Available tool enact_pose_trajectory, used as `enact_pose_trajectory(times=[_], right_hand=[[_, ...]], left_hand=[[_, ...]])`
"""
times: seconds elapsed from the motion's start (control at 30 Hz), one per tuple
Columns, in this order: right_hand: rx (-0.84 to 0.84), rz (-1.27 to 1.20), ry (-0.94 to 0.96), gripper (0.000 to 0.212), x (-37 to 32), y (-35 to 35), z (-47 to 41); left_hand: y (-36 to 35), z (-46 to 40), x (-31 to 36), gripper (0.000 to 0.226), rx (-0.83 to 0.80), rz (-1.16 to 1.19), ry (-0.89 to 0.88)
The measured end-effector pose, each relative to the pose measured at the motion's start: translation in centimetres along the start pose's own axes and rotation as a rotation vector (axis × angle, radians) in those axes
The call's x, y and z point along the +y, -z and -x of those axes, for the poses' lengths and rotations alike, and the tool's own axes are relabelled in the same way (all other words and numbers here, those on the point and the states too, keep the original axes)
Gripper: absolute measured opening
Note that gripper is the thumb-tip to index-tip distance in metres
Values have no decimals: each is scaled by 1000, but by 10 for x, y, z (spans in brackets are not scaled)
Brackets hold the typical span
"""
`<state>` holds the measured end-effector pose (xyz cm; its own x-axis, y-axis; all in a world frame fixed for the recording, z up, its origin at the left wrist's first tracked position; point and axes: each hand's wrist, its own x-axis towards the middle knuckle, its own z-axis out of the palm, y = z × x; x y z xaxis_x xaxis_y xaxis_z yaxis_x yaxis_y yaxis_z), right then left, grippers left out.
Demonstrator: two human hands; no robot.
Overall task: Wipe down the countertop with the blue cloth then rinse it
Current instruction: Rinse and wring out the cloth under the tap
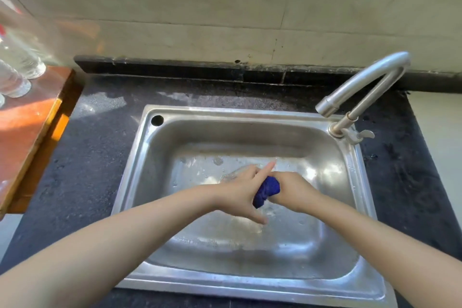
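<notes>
Steel sink (pixel 250 114), blue cloth (pixel 267 190) bunched diagonally between both hands

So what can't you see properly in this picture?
Head view only:
- Blue cloth: mostly hidden, bunched between the left hand and right hand.
- Right hand's fingers: curled out of sight under the hand.
- Sink drain: covered by the hands.
- Glass bottles: cut off by the left edge, blurred.
- Faucet: too glary to tell if water runs.
</notes>
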<state>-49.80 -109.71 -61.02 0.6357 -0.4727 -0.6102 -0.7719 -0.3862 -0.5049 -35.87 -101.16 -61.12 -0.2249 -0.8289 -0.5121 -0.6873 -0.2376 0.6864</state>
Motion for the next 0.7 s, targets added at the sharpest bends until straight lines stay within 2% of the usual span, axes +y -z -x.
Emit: enact_pose_trajectory(times=[0.07, 0.13, 0.2, 0.27, 0.33, 0.43, 0.47, 0.53, 0.6, 0.67, 0.7], right_hand=[[187, 326, 200, 7, -1, 8, 1], [454, 586, 522, 9, 0, 15, -2], [634, 701, 761, 9, -7, 22, -2], [710, 724, 881, 9, -15, 24, -4], [707, 758, 911, 9, -22, 25, -5], [565, 741, 883, 15, -22, 32, -7], [512, 671, 845, 27, -21, 36, -6], [425, 455, 689, 45, -21, 41, -1], [345, 311, 443, 36, -24, 42, 3], [256, 262, 222, 9, -34, 40, 2], [222, 248, 153, 7, -39, 39, 1]], left_hand=[[17, 7, -2, 115, -87, 576, 81], [28, 9, -11, 121, -116, 1025, 128], [28, 11, -18, 112, -273, 1191, 119], [17, 13, -15, 81, -439, 1318, 64], [9, 16, 0, 44, -465, 1365, 60], [9, 19, 17, 8, -358, 1258, 211], [14, 20, 21, 6, -331, 1188, 244], [26, 22, 26, 20, -249, 894, 287], [39, 19, 31, 24, -91, 494, 298], [50, 12, 34, 16, 99, 39, 269], [53, 10, 33, 9, 165, -184, 246]])
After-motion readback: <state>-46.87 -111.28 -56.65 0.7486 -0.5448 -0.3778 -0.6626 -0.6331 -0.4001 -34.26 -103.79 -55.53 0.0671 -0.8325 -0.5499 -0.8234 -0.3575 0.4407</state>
